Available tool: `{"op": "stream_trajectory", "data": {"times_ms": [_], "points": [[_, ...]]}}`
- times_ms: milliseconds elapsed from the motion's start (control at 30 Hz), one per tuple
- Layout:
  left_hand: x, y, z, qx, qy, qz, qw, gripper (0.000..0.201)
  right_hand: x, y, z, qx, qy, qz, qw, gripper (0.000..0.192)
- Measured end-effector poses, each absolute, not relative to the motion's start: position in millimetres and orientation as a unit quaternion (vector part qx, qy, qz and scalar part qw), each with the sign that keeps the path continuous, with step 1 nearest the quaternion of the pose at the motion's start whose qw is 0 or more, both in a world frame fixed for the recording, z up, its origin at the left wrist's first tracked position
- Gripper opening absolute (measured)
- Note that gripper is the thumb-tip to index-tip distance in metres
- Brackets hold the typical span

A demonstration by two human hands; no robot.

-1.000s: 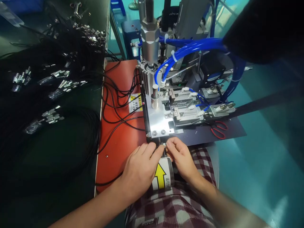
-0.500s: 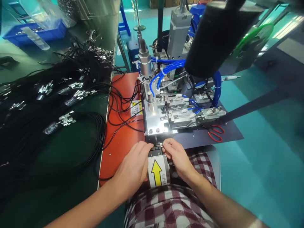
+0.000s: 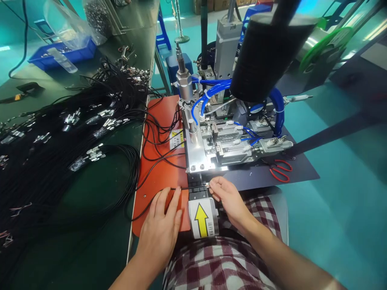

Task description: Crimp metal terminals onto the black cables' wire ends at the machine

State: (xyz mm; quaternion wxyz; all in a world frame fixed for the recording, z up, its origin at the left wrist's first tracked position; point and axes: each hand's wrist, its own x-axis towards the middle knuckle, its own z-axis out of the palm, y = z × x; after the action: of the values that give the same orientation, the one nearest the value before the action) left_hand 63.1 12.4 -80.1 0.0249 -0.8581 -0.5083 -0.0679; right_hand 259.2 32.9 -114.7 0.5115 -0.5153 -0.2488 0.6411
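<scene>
My right hand (image 3: pixel 226 195) pinches the small metal connector at the end of a black cable (image 3: pixel 191 187), just in front of the machine's metal plate (image 3: pixel 197 155). My left hand (image 3: pixel 161 225) lies palm down on the orange board (image 3: pixel 169 201), fingers spread, its fingertips touching the same cable. From there the cable crosses a dark slotted track (image 3: pixel 198 194) to my right hand. Nearest me, the track's rounded end carries a label (image 3: pixel 203 219) with a yellow arrow.
On the left table lie bundles of black cables (image 3: pixel 121 149) with metal ends and a blue tray (image 3: pixel 63 54). Red-handled pliers (image 3: pixel 280 171) rest right of the machine. Blue air hoses (image 3: pixel 217 86) and a black cylinder (image 3: pixel 260 58) rise above it. Other cables cross the orange board.
My left hand has moved left, away from the track, and opened out over the cable. My right hand keeps its pinch at the cable's end. The view has shifted slightly.
</scene>
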Motion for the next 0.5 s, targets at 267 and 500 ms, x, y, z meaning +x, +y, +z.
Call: {"op": "stream_trajectory", "data": {"times_ms": [267,500], "points": [[55,17,-87,-0.872,-0.479,-0.099,0.01,0.046,271,22,-140,-0.535,-0.229,0.618,0.529,0.027],[53,12,-93,-0.864,-0.495,-0.092,0.005,0.046,296,-4,-156,-0.589,-0.189,0.562,0.55,0.027]]}}
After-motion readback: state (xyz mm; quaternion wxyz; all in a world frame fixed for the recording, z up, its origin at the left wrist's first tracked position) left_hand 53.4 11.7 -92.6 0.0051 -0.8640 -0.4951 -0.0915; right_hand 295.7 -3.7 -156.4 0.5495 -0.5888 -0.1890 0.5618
